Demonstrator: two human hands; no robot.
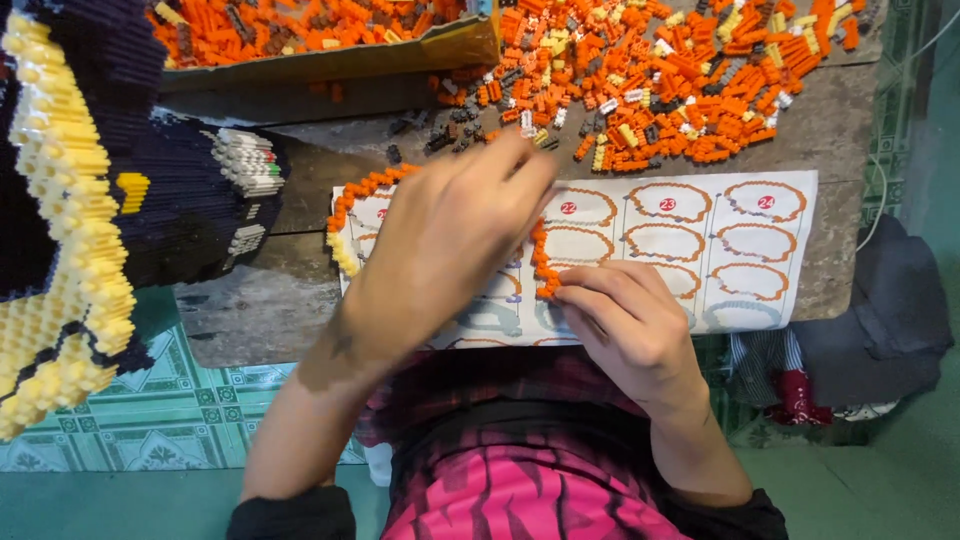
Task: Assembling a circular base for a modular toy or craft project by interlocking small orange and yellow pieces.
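Brick strip, orange, upright on our sheet.
R hand fingertips pinch its lower end; L hand fingers pinched at its top, nearer the loose bricks.

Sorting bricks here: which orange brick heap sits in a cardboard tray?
The upper-left heap, inside the cardboard tray; the larger heap lies loose on the wooden table.
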